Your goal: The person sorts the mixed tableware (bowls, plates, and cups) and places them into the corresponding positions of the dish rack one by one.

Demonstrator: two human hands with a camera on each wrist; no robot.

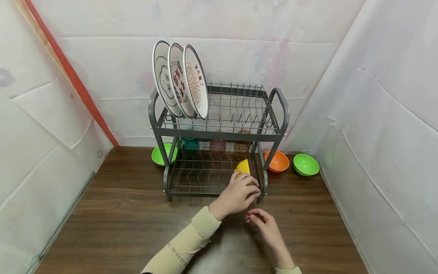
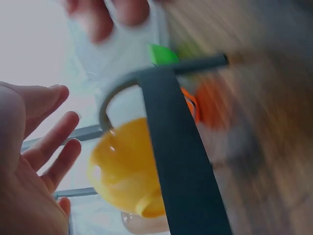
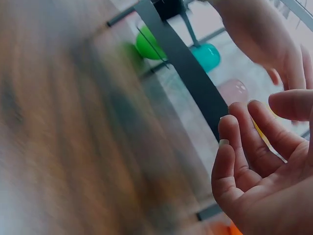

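A yellow bowl (image 1: 243, 167) stands on its side in the lower tier of a dark dish rack (image 1: 219, 135), near the right end. My left hand (image 1: 237, 194) is in front of it in the head view and hides its lower part. In the left wrist view, the fingers of the left hand (image 2: 44, 147) are spread beside the yellow bowl (image 2: 127, 166), with a gap between them. To the right and nearer the body, my right hand (image 1: 267, 228) hovers with loosely bent fingers and holds nothing.
Three white patterned plates, one at the front (image 1: 196, 85), stand at the upper tier's left. Several coloured cups, including a teal cup (image 1: 190, 144), hang behind the lower tier. A green bowl (image 1: 158, 155) lies left of the rack; an orange bowl (image 1: 278, 162) and another green bowl (image 1: 306, 164) lie right.
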